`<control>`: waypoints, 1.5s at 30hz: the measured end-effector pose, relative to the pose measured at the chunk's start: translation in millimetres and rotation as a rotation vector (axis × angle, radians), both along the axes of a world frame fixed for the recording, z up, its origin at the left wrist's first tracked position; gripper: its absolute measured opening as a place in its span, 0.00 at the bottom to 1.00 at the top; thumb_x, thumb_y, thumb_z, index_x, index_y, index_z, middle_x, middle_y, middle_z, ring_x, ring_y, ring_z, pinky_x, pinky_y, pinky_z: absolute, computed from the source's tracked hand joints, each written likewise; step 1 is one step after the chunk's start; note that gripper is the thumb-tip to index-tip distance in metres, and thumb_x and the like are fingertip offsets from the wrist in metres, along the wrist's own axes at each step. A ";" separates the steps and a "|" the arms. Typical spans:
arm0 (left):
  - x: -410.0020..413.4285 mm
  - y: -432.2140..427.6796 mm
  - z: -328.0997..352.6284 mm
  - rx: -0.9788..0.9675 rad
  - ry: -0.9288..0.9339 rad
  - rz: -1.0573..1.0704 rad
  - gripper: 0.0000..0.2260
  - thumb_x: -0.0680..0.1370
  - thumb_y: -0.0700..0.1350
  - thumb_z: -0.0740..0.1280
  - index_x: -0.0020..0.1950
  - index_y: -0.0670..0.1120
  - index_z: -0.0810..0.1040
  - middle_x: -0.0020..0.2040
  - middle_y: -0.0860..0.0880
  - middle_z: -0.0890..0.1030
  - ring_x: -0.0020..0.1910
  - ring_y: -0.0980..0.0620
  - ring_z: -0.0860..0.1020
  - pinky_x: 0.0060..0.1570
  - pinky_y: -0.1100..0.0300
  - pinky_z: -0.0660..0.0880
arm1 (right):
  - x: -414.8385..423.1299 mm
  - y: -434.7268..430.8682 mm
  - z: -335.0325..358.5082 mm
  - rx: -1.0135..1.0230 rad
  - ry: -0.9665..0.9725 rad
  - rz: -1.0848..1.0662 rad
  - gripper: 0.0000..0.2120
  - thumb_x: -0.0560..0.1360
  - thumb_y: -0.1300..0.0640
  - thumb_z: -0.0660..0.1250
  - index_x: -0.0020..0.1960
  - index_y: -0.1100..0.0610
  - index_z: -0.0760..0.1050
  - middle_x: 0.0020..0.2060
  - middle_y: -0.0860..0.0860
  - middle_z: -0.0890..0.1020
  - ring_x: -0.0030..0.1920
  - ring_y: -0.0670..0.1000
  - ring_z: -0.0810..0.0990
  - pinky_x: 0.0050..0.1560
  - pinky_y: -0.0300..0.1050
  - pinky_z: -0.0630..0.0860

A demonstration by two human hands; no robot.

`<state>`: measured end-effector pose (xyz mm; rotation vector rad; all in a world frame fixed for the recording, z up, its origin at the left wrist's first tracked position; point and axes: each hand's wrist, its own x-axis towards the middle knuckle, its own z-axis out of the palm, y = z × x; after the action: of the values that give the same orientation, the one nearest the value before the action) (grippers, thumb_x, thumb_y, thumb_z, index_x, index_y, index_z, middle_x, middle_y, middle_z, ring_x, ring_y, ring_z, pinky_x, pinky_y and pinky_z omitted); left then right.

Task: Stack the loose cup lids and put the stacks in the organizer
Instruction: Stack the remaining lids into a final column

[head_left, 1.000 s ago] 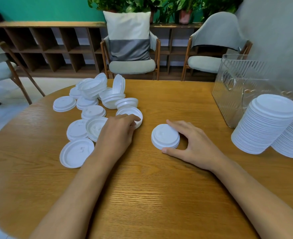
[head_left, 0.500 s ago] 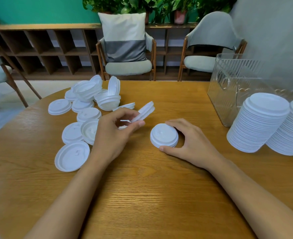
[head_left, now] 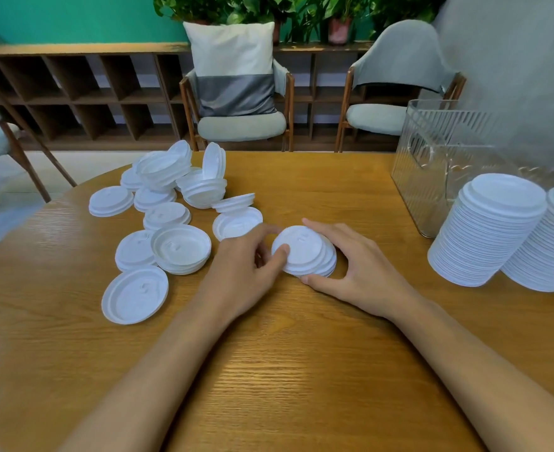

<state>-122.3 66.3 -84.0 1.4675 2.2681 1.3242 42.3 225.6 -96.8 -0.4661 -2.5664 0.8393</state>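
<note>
A short stack of white cup lids (head_left: 308, 252) sits mid-table, its top lids tilted toward the left. My left hand (head_left: 246, 269) pinches those top lids, thumb on the upper face and index finger at the far rim. My right hand (head_left: 357, 265) cups the stack from the right, thumb at its near edge and fingers curled round its far side. A scatter of loose white lids (head_left: 171, 203) lies to the left, some flat, some upside down, some leaning. A clear ribbed organizer (head_left: 432, 164) stands at the far right of the table.
Two tall leaning stacks of lids (head_left: 487, 230) stand at the right, in front of the organizer. The round wooden table (head_left: 269, 370) is bare near me. Chairs and a low shelf stand beyond the far edge.
My left hand picked lids out of the scatter, carried them to the right and set them onto the short stack. My right hand stayed around that stack.
</note>
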 end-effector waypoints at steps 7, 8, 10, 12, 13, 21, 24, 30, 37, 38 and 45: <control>-5.4 -0.5 0.2 -0.048 0.073 -0.149 0.26 0.75 0.50 0.73 0.73 0.56 0.75 0.61 0.60 0.77 0.63 0.63 0.75 0.62 0.62 0.73 | 0.5 1.3 -2.2 0.013 0.018 0.027 0.39 0.72 0.46 0.80 0.79 0.42 0.68 0.68 0.41 0.74 0.69 0.42 0.72 0.69 0.40 0.70; -6.8 -1.7 1.5 -0.060 0.040 -0.231 0.30 0.74 0.47 0.73 0.76 0.56 0.73 0.68 0.60 0.75 0.69 0.62 0.73 0.67 0.61 0.71 | 0.3 1.2 -1.9 0.020 0.019 0.041 0.39 0.72 0.46 0.80 0.79 0.43 0.68 0.68 0.41 0.75 0.69 0.42 0.73 0.69 0.40 0.70; -8.6 -2.4 2.1 -0.079 0.000 -0.310 0.34 0.74 0.43 0.75 0.79 0.55 0.70 0.72 0.61 0.75 0.73 0.61 0.71 0.72 0.59 0.71 | 0.5 0.9 -1.6 0.022 0.019 0.057 0.39 0.72 0.46 0.80 0.79 0.43 0.67 0.68 0.40 0.75 0.69 0.40 0.73 0.68 0.38 0.70; -9.6 -1.2 2.0 -0.058 -0.031 -0.263 0.34 0.73 0.44 0.78 0.78 0.56 0.71 0.68 0.61 0.78 0.69 0.62 0.75 0.68 0.59 0.74 | 0.7 0.6 -0.4 -0.001 0.016 0.050 0.43 0.72 0.43 0.80 0.81 0.41 0.63 0.69 0.39 0.74 0.69 0.38 0.72 0.68 0.34 0.68; -9.0 -0.9 2.3 -0.040 -0.033 -0.208 0.33 0.73 0.48 0.80 0.76 0.58 0.73 0.63 0.61 0.80 0.65 0.62 0.76 0.63 0.62 0.75 | 0.4 0.2 0.0 -0.015 0.016 0.047 0.45 0.71 0.42 0.80 0.81 0.40 0.62 0.70 0.39 0.73 0.70 0.37 0.71 0.69 0.34 0.68; 6.0 8.8 -1.9 -0.107 0.137 0.010 0.29 0.66 0.74 0.74 0.57 0.56 0.81 0.47 0.60 0.75 0.47 0.62 0.75 0.44 0.64 0.71 | 0.9 -3.1 1.0 -0.015 -0.003 0.058 0.43 0.68 0.38 0.81 0.79 0.43 0.68 0.67 0.38 0.76 0.68 0.39 0.73 0.69 0.43 0.72; 3.1 4.4 1.1 -0.101 0.071 -0.079 0.34 0.67 0.72 0.75 0.68 0.56 0.79 0.58 0.62 0.77 0.59 0.63 0.76 0.58 0.63 0.75 | 0.7 -4.8 2.5 -0.027 0.003 0.060 0.42 0.68 0.36 0.79 0.78 0.44 0.69 0.66 0.37 0.76 0.67 0.39 0.74 0.67 0.39 0.72; -3.5 -3.2 7.2 -0.065 -0.034 -0.152 0.30 0.70 0.54 0.82 0.71 0.57 0.78 0.58 0.63 0.80 0.60 0.66 0.76 0.56 0.70 0.75 | 1.3 -4.2 3.9 -0.019 -0.019 0.046 0.46 0.67 0.36 0.80 0.80 0.40 0.65 0.67 0.34 0.73 0.68 0.31 0.68 0.65 0.26 0.64; 2.8 3.4 0.9 -0.001 0.049 -0.079 0.27 0.67 0.60 0.82 0.64 0.55 0.82 0.53 0.60 0.79 0.53 0.63 0.77 0.47 0.70 0.73 | 0.7 -4.7 5.4 -0.052 -0.072 0.013 0.51 0.64 0.33 0.80 0.81 0.43 0.64 0.69 0.37 0.73 0.70 0.38 0.69 0.68 0.36 0.67; 3.1 3.6 1.1 -0.001 0.057 -0.075 0.28 0.67 0.60 0.82 0.63 0.55 0.82 0.53 0.60 0.79 0.53 0.63 0.77 0.47 0.71 0.72 | 0.8 -4.8 5.9 -0.056 -0.079 0.010 0.51 0.64 0.33 0.80 0.81 0.43 0.64 0.69 0.37 0.73 0.70 0.39 0.70 0.69 0.39 0.68; 3.6 5.8 -1.9 -0.026 0.044 -0.063 0.27 0.66 0.60 0.83 0.62 0.54 0.83 0.52 0.60 0.79 0.52 0.65 0.77 0.47 0.73 0.70 | 0.9 -6.0 7.9 -0.058 -0.122 0.001 0.52 0.64 0.34 0.80 0.82 0.46 0.64 0.72 0.37 0.72 0.73 0.38 0.68 0.75 0.43 0.66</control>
<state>-118.7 72.1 -85.9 1.5601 2.2370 1.2522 43.3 219.6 -88.9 -0.5496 -2.6585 0.9133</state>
